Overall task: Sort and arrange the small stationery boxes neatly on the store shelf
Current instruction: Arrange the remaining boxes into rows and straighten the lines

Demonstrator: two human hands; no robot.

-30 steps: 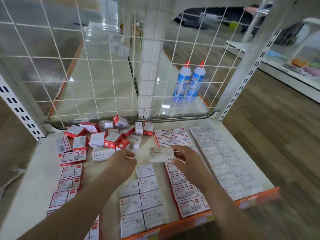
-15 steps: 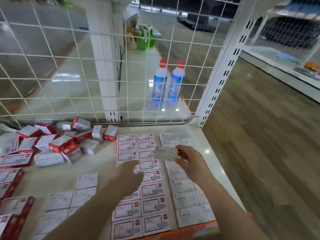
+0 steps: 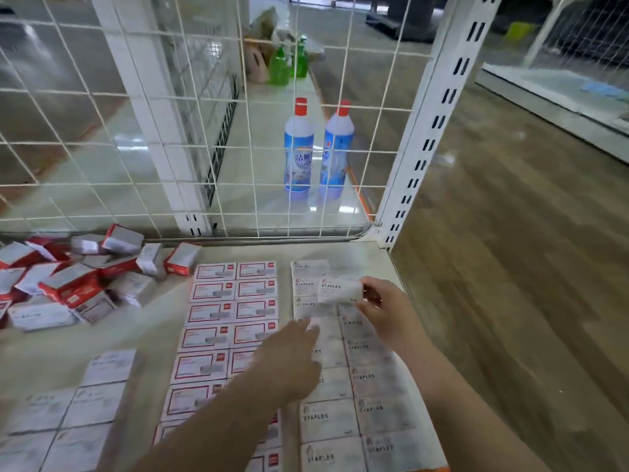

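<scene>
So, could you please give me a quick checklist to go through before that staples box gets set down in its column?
1. Box held firmly: the right hand pinches the staples box by its right end. Ok.
2. Right product: the box reads STAPLES, like the staples grid below it. Ok.
3. Free slot: bare shelf shows at the back of the right column. Ok.
4. Left hand out of the way: it hovers over the grid's left column, short of the slot. Ok.
5. Neighbouring rows straight: the red-bordered grid lies in line. Ok.
6. Sorting finished: the loose pile at back left is unsorted. Not ok.
</scene>
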